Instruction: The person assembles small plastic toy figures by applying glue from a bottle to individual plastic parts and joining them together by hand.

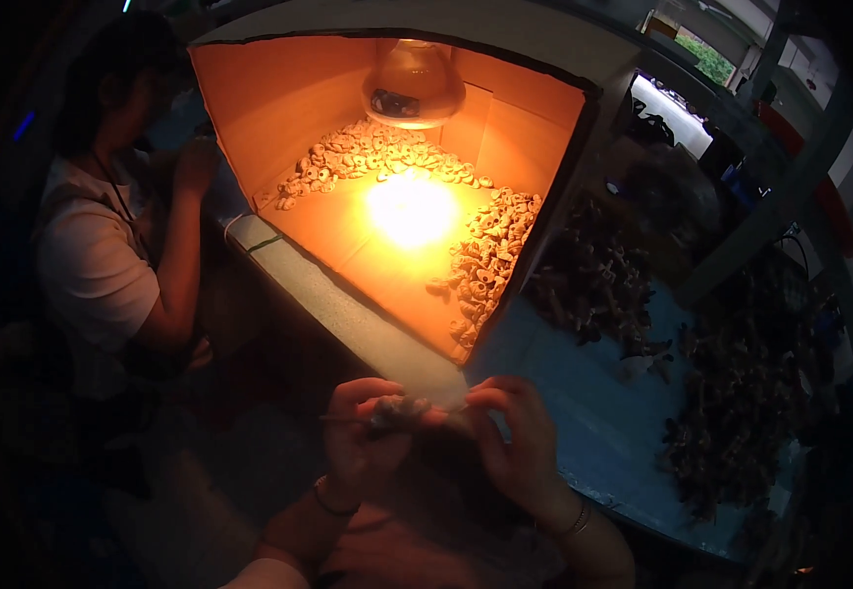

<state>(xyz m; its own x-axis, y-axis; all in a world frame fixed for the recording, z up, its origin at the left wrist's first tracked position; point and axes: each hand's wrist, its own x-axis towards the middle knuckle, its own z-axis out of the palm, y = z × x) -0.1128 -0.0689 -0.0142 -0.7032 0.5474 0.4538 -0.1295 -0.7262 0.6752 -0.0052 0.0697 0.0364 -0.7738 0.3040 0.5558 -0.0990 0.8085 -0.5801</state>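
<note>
Close to my body, in front of the lit box's near corner, my left hand point(360, 427) pinches a small grey, lumpy piece point(399, 412). A thin stick-like end point(333, 419) pokes out to the left of that hand. My right hand point(513, 432) is raised just beside it, thumb and fingertips closed together at the right side of the piece. Whatever lies between the right fingertips is too small and dim to make out.
An open cardboard box point(348, 236) with a glowing lamp point(414, 88) holds many small ring-like pieces point(490, 260). Dark heaps of small parts point(731, 422) lie on the blue tabletop point(584, 412) at right. Another person point(112, 226) sits at the left.
</note>
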